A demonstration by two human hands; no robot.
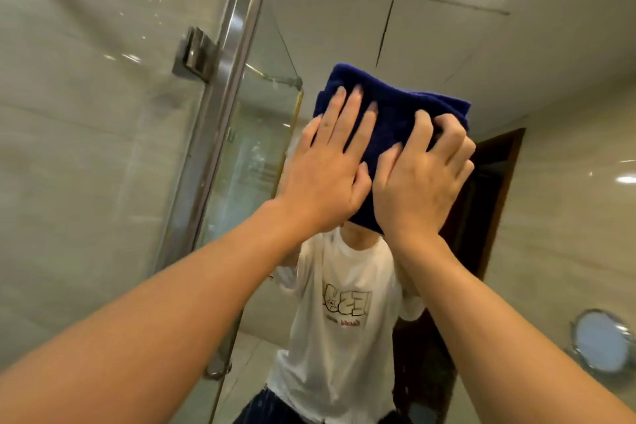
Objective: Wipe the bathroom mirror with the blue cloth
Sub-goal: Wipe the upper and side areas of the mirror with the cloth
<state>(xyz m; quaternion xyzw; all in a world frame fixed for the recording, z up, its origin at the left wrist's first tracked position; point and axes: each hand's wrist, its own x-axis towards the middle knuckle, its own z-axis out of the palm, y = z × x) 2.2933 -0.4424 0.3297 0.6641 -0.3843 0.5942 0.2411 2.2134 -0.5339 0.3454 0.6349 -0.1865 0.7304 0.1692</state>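
Blue cloth (395, 107): plush terry, folded thick, held flat against mirror (430, 38) glass. Left hand (323, 165): fingers straight, slightly spread, pressing it. Right hand (423, 175): fingers curled, gripping its right edge. Adjacent: chrome-framed glass shower door (103, 113).

Head view: looking forward and slightly upward, close to the mirror (430, 45), along both raised forearms.

The hands (371, 179) and blue cloth (395, 113) hide the reflected face; both forearms run off frame.
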